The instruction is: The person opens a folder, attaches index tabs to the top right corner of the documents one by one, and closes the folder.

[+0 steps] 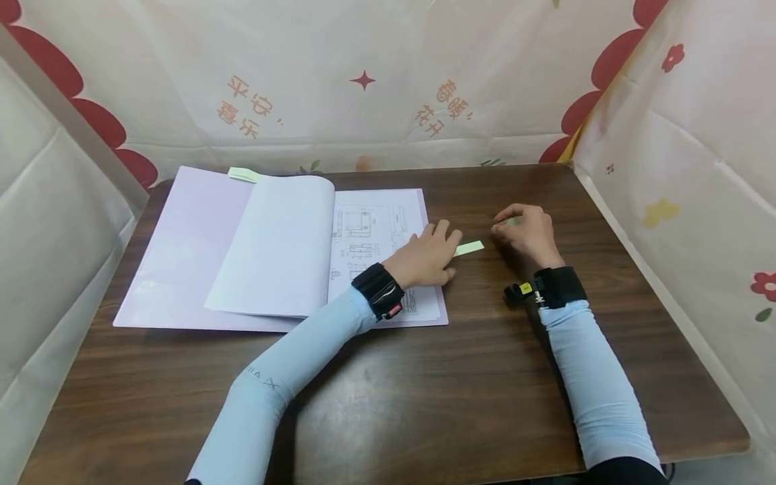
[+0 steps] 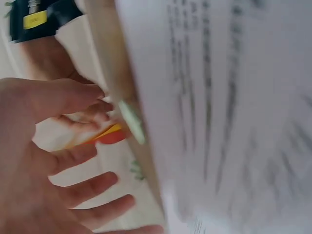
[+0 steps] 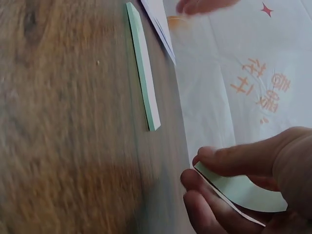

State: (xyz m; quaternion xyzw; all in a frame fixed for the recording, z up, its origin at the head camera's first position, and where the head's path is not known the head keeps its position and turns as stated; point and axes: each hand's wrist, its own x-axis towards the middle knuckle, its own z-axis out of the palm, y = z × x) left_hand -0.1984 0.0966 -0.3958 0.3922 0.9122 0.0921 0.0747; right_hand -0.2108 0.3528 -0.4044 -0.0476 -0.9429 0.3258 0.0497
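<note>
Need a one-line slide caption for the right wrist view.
Right hand pinches a pale green sticky note above the wooden table, beside the green note pad.

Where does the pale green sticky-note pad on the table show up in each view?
Head: green sticky-note pad at centre, between the hands.
Left wrist: a blurred pale green strip, probably the pad, mid-left.
Right wrist: upper centre, on the table.
Shared landmark: the document's edge.

One open folder [image 1: 182,263], three green sticky strips [image 1: 469,248], two hands [image 1: 424,259].
</note>
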